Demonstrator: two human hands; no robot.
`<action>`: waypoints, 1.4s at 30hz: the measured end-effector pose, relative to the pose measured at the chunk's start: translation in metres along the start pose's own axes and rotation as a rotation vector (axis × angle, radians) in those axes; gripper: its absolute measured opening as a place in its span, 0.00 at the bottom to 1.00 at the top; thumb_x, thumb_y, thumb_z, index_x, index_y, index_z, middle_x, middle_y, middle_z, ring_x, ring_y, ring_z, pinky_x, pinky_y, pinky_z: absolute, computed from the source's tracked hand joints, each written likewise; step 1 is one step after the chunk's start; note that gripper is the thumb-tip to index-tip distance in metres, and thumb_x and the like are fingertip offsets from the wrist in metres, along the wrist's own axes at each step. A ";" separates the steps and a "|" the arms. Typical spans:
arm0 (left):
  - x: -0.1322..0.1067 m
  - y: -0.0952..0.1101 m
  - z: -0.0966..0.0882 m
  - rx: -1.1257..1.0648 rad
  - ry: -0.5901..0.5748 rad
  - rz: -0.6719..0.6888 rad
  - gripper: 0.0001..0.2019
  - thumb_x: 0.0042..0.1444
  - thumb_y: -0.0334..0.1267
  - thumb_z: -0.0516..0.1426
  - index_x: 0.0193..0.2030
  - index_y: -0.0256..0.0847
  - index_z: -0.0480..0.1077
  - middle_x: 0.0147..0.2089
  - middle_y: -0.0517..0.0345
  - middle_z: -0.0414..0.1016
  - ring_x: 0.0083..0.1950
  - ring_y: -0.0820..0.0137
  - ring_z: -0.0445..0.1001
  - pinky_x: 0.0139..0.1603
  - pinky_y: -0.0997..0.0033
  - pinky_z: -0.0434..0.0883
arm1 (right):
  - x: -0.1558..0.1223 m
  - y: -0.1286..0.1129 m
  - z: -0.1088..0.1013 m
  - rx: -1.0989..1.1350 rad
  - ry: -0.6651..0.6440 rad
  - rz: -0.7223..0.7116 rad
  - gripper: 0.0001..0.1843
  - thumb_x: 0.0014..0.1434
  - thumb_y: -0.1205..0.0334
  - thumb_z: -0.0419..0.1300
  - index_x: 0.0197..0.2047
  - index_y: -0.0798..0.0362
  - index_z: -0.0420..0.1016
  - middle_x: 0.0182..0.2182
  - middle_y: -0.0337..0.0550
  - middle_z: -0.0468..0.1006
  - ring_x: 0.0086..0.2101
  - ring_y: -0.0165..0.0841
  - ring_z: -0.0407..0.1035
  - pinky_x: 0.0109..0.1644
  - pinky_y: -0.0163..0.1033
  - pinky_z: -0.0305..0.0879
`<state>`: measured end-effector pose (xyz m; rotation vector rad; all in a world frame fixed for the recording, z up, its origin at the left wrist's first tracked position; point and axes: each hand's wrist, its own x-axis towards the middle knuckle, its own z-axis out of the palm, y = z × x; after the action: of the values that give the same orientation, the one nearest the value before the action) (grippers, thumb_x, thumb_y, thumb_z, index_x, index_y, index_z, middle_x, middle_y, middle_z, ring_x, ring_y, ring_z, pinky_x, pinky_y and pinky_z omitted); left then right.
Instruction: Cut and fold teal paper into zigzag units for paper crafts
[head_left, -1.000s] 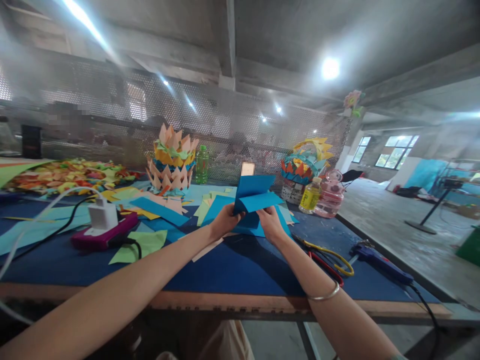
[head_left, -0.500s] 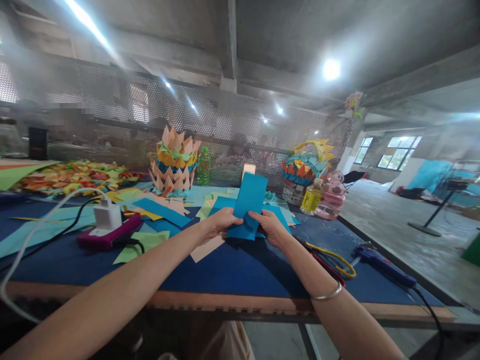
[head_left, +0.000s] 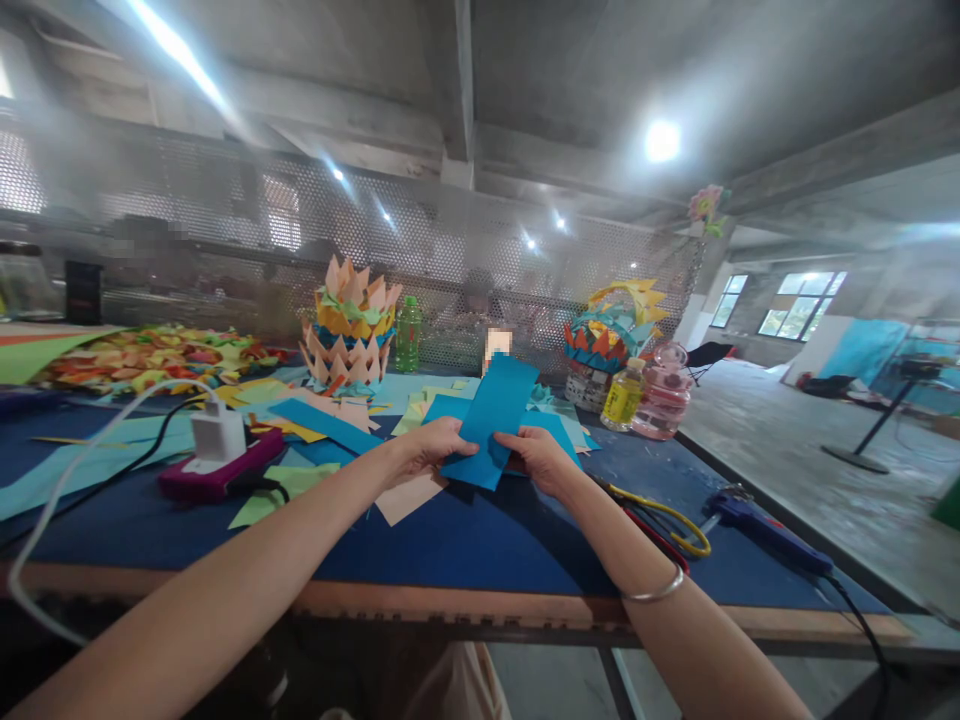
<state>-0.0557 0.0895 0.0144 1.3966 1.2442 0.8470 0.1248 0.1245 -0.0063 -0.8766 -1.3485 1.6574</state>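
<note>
Both hands hold one strip of blue paper (head_left: pixel 496 415) upright and tilted above the table, its top leaning right. My left hand (head_left: pixel 439 445) pinches its left edge, thumb on the front face. On the opposite edge my right hand (head_left: pixel 541 458) grips it, with a thumb on the near face too; the other fingers are partly hidden behind the paper. Beneath and behind the hands lie more blue sheets (head_left: pixel 446 407). A peach piece of paper (head_left: pixel 409 497) rests on the table just below my left hand.
Scissors with yellow and red handles (head_left: pixel 667 520) and a glue gun (head_left: pixel 772 530) lie at the right. Purple power strip (head_left: pixel 199 482) with a white charger stands left. Behind are a paper crown-like stack (head_left: pixel 349 330), a yellow bottle (head_left: pixel 622 398), a pink bottle (head_left: pixel 664 400) and paper scraps (head_left: pixel 150 355).
The blue paper strip has tilted further to the right, its lower end swinging slightly left and down. Both hands keep their hold and have shifted only a little.
</note>
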 end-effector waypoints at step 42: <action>-0.044 0.047 -0.051 0.103 0.200 0.182 0.22 0.38 0.53 0.68 0.32 0.37 0.71 0.27 0.58 0.71 0.29 0.71 0.67 0.32 0.71 0.64 | 0.007 0.001 -0.005 0.024 0.146 -0.030 0.13 0.37 0.59 0.73 0.23 0.54 0.74 0.21 0.39 0.78 0.23 0.30 0.70 0.31 0.37 0.70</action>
<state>-0.1020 0.0623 0.0768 1.5546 1.3417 1.0825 0.1264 0.1328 -0.0088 -0.9398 -1.2344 1.5528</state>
